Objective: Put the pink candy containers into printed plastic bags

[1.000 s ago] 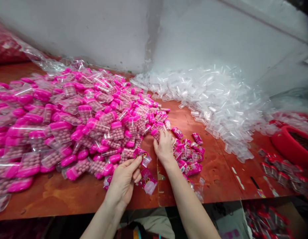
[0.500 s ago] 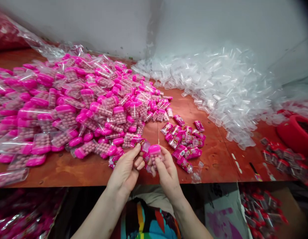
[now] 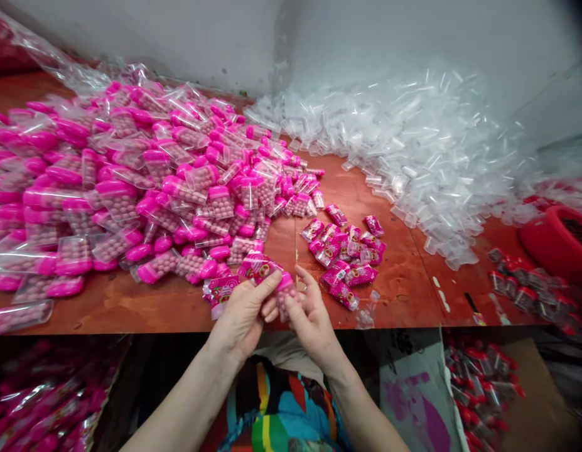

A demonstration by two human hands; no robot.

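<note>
My left hand [image 3: 246, 311] pinches a small clear printed bag [image 3: 258, 267] at the near edge of the brown table [image 3: 130, 311]. Close beside it, my right hand [image 3: 309, 314] holds a pink-capped candy case [image 3: 285, 292] full of pink balls, its end against the bag. A big heap of pink candy cases [image 3: 130, 182] covers the table's left half. A small cluster of printed pink bags [image 3: 347, 254] lies just right of my hands. One more printed bag [image 3: 221, 290] rests under my left hand.
A large pile of clear empty plastic pieces [image 3: 413, 157] fills the back right. A red tub [image 3: 561, 242] and red-capped items [image 3: 526, 279] sit at the far right edge. More packed goods lie below the table on both sides.
My right hand picked a pink case from the heap and drew it back to my left hand. Both hands now sit together at the table's near edge.
</note>
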